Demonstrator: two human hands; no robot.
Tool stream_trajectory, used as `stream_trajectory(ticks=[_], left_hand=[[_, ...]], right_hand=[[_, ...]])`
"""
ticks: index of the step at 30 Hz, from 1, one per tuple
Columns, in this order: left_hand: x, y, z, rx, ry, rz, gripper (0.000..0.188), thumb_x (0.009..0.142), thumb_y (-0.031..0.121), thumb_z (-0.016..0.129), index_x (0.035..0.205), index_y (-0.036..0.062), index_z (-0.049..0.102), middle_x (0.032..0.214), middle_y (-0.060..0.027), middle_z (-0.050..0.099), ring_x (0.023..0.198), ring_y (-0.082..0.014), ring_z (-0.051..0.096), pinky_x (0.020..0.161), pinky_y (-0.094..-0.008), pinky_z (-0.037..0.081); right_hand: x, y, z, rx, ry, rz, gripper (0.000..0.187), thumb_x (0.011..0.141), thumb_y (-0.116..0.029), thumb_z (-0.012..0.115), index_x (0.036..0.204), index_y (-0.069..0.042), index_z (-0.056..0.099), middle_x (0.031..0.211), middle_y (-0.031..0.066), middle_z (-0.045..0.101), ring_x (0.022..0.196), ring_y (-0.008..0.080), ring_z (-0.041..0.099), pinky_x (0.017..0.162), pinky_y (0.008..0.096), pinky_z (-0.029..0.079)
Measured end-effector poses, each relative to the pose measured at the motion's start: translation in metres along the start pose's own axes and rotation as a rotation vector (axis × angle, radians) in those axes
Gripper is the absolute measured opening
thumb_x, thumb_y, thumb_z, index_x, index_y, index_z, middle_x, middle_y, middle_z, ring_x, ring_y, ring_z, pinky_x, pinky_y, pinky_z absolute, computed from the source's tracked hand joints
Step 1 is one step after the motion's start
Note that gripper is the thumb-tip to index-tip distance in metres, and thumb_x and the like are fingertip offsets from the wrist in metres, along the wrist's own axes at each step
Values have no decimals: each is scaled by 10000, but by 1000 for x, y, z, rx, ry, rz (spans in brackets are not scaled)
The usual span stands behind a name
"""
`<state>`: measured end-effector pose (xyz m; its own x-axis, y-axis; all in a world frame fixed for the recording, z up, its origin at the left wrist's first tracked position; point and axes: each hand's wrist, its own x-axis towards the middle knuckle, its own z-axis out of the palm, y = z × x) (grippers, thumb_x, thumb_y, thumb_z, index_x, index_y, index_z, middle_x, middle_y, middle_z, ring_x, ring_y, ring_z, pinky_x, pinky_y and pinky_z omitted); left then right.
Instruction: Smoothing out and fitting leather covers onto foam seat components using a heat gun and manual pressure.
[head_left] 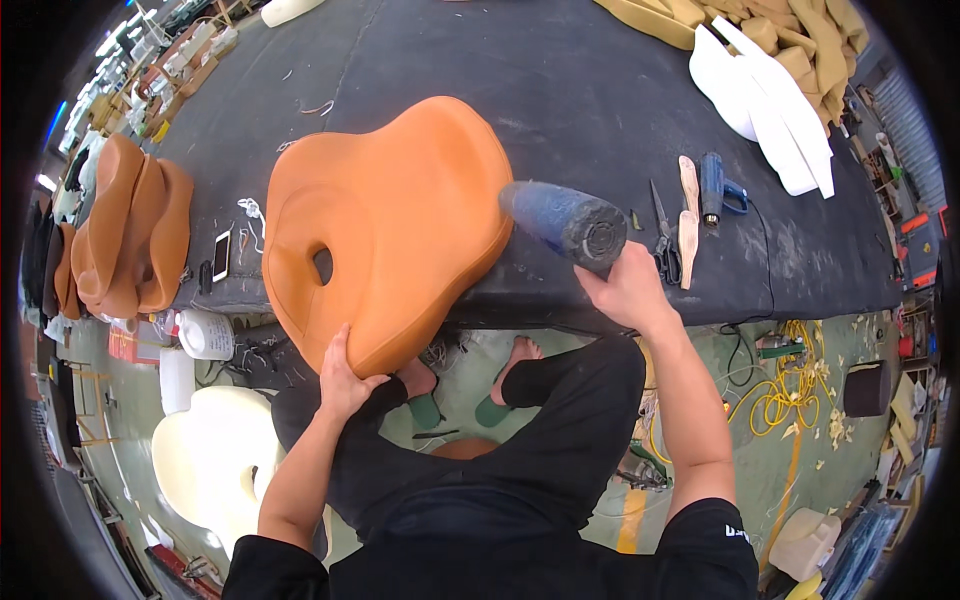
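Note:
A contoured orange seat shell (400, 200), smooth and leather-like with an oval hole near its left side, lies on the dark table and overhangs its front edge. My left hand (345, 380) grips the seat's near lower edge, fingers on top. In my right hand (630, 290) is a blue heat gun (570, 220), held by its handle. Its nozzle end points left at the seat's right rim, where the two seem to touch or nearly touch. Most of the handle is hidden by the gun's body and my fingers.
On the black-covered table (590, 100) lie scissors (662, 235), wooden-looking tools (688, 225), another heat gun (713, 190) and a phone (222, 255). Stacked brown seat covers (130, 230) stand left; white sheets (765, 110) lie right. A cream seat form (215, 455) and yellow hose (790, 390) are below.

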<state>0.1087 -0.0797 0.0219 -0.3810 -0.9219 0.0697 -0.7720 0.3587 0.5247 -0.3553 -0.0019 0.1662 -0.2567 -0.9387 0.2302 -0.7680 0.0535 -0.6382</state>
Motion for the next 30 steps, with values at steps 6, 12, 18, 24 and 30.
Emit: stream_trajectory(ticks=[6,12,18,24,30], left_hand=[[0,-5,1,21,15,7,1213,524,222,1016,1536,-10,388,1468,-227,544,1360,-418,531,1141,-477,451],[-1,-11,5,28,13,4,1218,527,229,1015,1542,3,382,1488,-221,527,1381,-411,514,1156,-481,434],[-4,-8,1,3,4,-17,1239,569,235,1000,1586,14,328,1579,-237,430,1462,-439,412,1205,-520,358],[0,61,0,366,-110,443,1053,775,323,830,1619,-20,301,1722,-264,174,1599,-489,126,1264,-653,115],[92,184,65,781,-141,1152,620,933,244,532,1451,-97,530,1659,-247,354,1573,-413,269,1275,-538,221]], right_hand=[[-4,-12,-8,-76,-191,-26,329,795,-138,740,1098,-28,673,992,237,726,971,476,675,838,514,546],[3,-16,-4,-87,-39,0,319,783,-136,743,1074,-27,670,984,234,726,971,480,673,837,519,544],[-20,-14,-6,-44,-222,-89,328,757,-132,754,1059,-31,678,951,239,717,952,466,681,810,513,549],[-45,6,-10,8,100,-3,250,784,-148,798,975,-4,727,855,213,736,819,427,713,732,460,566],[-61,36,-39,296,453,255,258,874,-104,838,1006,86,724,940,76,755,812,149,680,772,320,541]])
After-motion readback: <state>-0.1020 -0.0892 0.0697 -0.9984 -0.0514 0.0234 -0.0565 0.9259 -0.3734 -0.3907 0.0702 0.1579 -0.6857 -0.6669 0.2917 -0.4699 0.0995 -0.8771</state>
